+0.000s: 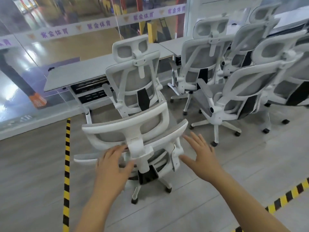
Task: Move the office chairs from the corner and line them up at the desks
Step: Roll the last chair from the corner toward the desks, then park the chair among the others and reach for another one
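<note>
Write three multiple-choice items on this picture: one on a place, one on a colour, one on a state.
1. The nearest chair stands:
A) behind the second chair, which is at the left desk
B) on top of a desk
C) under a desk

2. The floor tape is striped:
A) red and white
B) yellow and black
C) blue and green

3. The right hand is:
A) balled in a fist
B) gripping an armrest
C) open, fingers spread

Key:
1 A, its headrest shows in front of the second chair's back.
2 B, the strip shows those two colours in turn.
3 C, its fingers are straight and hold nothing.
</note>
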A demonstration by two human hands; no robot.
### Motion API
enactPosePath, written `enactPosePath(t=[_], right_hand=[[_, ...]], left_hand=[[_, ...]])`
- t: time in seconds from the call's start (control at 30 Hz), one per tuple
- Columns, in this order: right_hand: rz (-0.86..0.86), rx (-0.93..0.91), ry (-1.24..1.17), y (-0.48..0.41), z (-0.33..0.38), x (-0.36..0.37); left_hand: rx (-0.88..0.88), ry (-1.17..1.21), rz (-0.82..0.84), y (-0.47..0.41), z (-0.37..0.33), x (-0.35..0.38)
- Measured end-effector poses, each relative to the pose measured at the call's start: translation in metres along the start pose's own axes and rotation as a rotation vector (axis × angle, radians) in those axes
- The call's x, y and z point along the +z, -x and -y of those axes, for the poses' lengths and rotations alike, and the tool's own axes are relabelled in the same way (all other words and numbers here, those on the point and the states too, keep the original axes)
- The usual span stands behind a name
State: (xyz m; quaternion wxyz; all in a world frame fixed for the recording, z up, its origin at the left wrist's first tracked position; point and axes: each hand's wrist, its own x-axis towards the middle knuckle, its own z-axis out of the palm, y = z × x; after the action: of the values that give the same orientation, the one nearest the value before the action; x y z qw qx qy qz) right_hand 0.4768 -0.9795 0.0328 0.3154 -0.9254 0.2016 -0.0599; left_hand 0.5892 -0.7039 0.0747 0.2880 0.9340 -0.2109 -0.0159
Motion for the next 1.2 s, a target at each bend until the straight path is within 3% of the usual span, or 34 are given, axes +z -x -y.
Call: enactPosePath(t=[0.17,0.53,0.93,1.2], right_hand=[[-0.157,0.197,-0.236,0.025,-0.101,-0.083],[-0.311,0.491,-0.363,0.041,-0.322,-0.236],[-0.459,0.721,-0.317,-0.051,-0.579,-0.468],[-0.630,0.787,-0.357,-0.077,-0.714,-0.596]], left_hand=[[0.218,0.045,0.189,-0.028,-0.154,0.068],[0.490,-0.056,0.627,-0.096,-0.398,0.306],[0.649,0.005,0.761,-0.256,-0.700,0.543],[0.708,0.036,0.633,-0.355,-0.900,0.655]])
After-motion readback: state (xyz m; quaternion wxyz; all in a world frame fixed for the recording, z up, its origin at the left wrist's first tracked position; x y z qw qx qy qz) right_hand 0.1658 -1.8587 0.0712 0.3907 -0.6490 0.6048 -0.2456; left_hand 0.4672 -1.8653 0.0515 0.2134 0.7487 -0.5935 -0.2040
